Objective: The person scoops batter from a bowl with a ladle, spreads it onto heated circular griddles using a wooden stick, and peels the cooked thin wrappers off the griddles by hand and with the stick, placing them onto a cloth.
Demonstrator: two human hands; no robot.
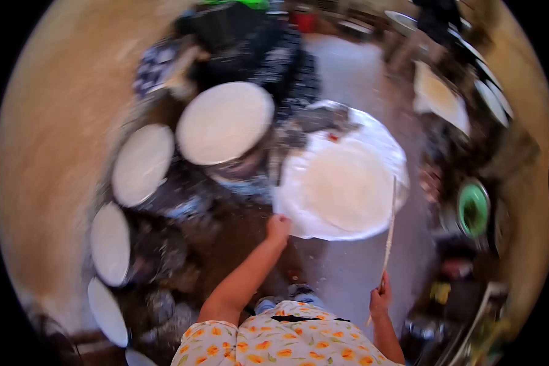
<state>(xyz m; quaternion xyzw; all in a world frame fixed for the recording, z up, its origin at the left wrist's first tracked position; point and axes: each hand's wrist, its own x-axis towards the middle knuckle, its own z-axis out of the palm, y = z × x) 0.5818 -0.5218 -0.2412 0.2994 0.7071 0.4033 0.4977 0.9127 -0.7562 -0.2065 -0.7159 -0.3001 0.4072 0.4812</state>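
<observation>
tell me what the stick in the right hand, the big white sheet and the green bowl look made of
Stick: probably wood, unpainted and matt, going by its pale tan colour.
White sheet: thin cloth or plastic, from its creased, uneven edge; blur hides any weave.
Green bowl: smooth plastic or enamelled metal, given its even bright colour and pale rim.

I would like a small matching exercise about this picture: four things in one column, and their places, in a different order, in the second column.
Column 1
1. Thin stick
2. Green basin
3. Left hand
4. Round pale sheet

Column 2
A. At the near-left edge of the white cloth
B. In the right hand
C. Flat on the white cloth
D. At the right side of the view

Right pairs: 1-B, 2-D, 3-A, 4-C
</observation>
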